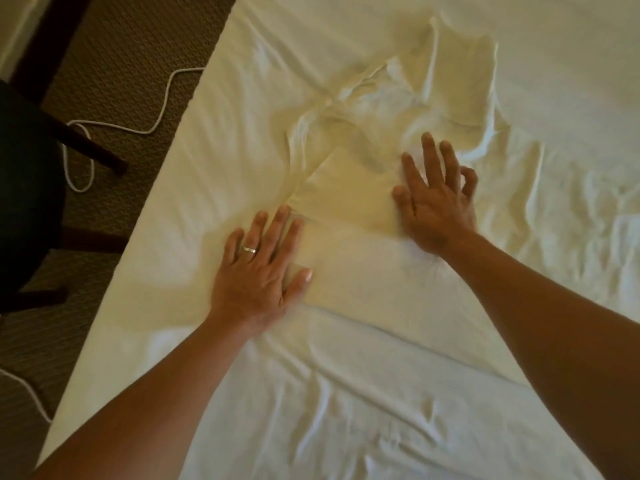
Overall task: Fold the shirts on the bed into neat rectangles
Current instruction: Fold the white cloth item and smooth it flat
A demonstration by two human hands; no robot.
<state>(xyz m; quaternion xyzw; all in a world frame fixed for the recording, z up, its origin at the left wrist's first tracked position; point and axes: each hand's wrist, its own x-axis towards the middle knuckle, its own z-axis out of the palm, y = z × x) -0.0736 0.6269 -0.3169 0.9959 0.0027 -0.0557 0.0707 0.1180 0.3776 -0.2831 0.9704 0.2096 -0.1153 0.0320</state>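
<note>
Both hands, the left hand (258,268) and right hand (434,206), fingers apart, are flattening a pale shirt (349,209) mid-bed (207,140), where the rumpled far half is risking a crooked fold.

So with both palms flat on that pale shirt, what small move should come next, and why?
Probably sweep the right hand outward and away from the body to smooth the shirt, while the left hand holds the near part flat. The near part under the hands looks fairly flat, but the cloth beyond the fingers is bunched and creased, so a neat fold seems premature.
</note>
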